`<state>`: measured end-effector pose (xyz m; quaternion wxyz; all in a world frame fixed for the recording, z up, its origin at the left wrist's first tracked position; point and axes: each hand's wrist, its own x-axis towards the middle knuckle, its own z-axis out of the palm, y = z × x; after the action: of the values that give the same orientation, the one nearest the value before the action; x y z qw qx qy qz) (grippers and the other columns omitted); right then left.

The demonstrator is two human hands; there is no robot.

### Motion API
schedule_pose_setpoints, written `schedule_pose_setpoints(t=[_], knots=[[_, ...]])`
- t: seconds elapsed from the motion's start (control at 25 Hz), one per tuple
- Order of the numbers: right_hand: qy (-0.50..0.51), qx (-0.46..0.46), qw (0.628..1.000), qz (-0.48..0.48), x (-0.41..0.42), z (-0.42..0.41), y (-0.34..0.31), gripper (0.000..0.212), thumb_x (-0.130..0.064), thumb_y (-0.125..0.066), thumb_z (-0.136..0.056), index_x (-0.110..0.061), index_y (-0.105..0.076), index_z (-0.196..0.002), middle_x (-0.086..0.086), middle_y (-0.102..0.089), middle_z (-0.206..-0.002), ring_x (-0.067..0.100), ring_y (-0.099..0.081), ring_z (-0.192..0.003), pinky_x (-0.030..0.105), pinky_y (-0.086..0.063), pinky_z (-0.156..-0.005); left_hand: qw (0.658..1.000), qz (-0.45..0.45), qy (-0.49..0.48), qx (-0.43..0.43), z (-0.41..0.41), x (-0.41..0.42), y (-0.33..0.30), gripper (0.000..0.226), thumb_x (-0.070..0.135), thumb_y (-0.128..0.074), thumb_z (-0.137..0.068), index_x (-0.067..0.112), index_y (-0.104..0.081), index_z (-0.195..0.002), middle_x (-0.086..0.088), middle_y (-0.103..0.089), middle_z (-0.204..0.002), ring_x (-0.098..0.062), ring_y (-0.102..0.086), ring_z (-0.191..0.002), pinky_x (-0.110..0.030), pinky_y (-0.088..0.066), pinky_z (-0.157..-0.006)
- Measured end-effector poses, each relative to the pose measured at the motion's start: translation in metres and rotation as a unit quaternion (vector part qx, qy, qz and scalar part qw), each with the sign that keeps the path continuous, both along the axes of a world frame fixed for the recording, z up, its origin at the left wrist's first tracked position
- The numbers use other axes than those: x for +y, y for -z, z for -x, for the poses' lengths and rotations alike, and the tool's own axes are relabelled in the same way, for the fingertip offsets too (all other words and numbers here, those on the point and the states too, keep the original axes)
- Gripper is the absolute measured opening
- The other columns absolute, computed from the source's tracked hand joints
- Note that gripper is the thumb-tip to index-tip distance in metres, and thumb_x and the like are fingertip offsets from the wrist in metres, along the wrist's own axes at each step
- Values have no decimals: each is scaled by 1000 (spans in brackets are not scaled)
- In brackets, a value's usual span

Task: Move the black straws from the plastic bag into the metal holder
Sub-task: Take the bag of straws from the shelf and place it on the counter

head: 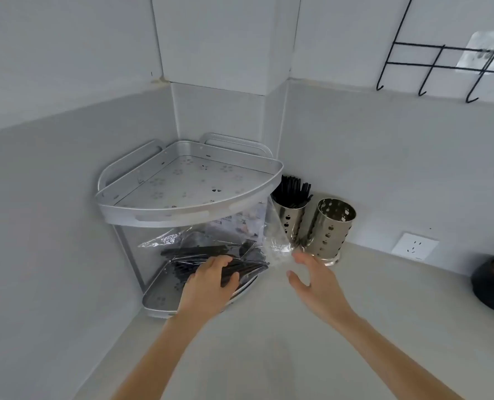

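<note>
I see a pale tabletop [269, 342] meeting grey walls at a corner, where a two-tier shelf [188, 209] stands. On its lower tier my left hand [208, 284] has its fingers closed around black straws [240, 271] in the plastic bag [176, 241]. My right hand [315, 281] hovers spread wide near two metal holders, the left holder [290, 217] already carrying straws, the right holder [331, 229] beside it.

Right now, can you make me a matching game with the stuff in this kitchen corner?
Things:
1. left hand
2. right hand
3. left metal holder
4. right metal holder

States:
A. empty inside
B. open, holding nothing
C. gripping a bunch of black straws
D. already has straws standing in it

Pairs: 1-C, 2-B, 3-D, 4-A
</note>
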<state>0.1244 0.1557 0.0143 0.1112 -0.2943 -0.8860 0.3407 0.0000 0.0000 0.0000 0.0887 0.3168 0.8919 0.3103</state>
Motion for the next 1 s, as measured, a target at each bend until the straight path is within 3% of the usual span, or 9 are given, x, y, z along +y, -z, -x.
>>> schedule_pose_setpoints(t=[0.32, 0.52, 0.64, 0.76, 0.88, 0.92, 0.96, 1.0], knots=[[17, -29, 997, 63, -14, 32, 38, 40, -26, -51, -89, -18, -47, -128, 3, -54, -127, 18, -49, -122, 29, -37, -100, 995, -49, -57, 57, 32, -17, 7, 40, 25, -50, -88, 14, -45, -126, -5, -51, -130, -24, -53, -114, -39, -49, -87], [55, -41, 985, 161, -21, 50, 57, 38, -21, -51, -89, -14, -49, -126, 7, -57, -124, 18, -51, -118, 24, -36, -95, 972, -156, -104, 142, 47, -27, 4, 29, 7, -59, -81, 4, -54, -110, -12, -62, -101, -24, -62, -79, -29, -47, -61], [121, -44, 954, 272, -22, 63, 64, 41, -21, -53, -88, -9, -49, -127, 10, -59, -124, 20, -54, -105, 27, -40, -89, 972, -126, -134, 147, 59, -32, 5, 28, 11, -62, -80, -3, -51, -101, -18, -57, -98, -32, -58, -81, -43, -53, -66], [197, -35, 897, 395, -21, 77, 71, 42, -20, -55, -87, 6, -51, -120, 27, -55, -119, 33, -54, -111, 37, -41, -103, 975, -64, -143, 154, 70, -31, 11, 44, 17, -64, -80, -7, -49, -114, -25, -56, -108, -40, -55, -98, -50, -50, -81], [227, -29, 850, 474, -22, 89, 69, 37, -20, -54, -89, 2, -49, -118, 10, -48, -84, 23, -49, -95, 35, -40, -100, 971, -41, -137, 191, 73, -31, 21, 50, 15, -70, -74, -2, -53, -118, -28, -58, -102, -45, -56, -93, -52, -51, -78], [231, -32, 845, 482, -21, 92, 69, 37, -20, -54, -89, 1, -48, -119, 6, -43, -77, 16, -37, -90, 35, -40, -101, 967, -42, -141, 208, 73, -32, 24, 49, 14, -72, -72, 1, -55, -116, -28, -58, -98, -45, -56, -90, -53, -51, -74], [234, -33, 839, 490, -21, 95, 67, 33, -20, -54, -89, -1, -48, -116, 4, -39, -74, 27, -50, -96, 35, -39, -102, 961, -43, -150, 228, 73, -32, 27, 49, 14, -72, -71, 3, -55, -115, -28, -57, -96, -44, -54, -90, -53, -51, -72], [235, -30, 833, 500, -20, 97, 66, 29, -20, -54, -90, -3, -47, -113, 4, -39, -76, 33, -52, -115, 35, -38, -103, 954, -42, -164, 249, 74, -32, 29, 50, 16, -72, -70, 4, -53, -114, -28, -57, -98, -41, -49, -94, -53, -51, -73]])
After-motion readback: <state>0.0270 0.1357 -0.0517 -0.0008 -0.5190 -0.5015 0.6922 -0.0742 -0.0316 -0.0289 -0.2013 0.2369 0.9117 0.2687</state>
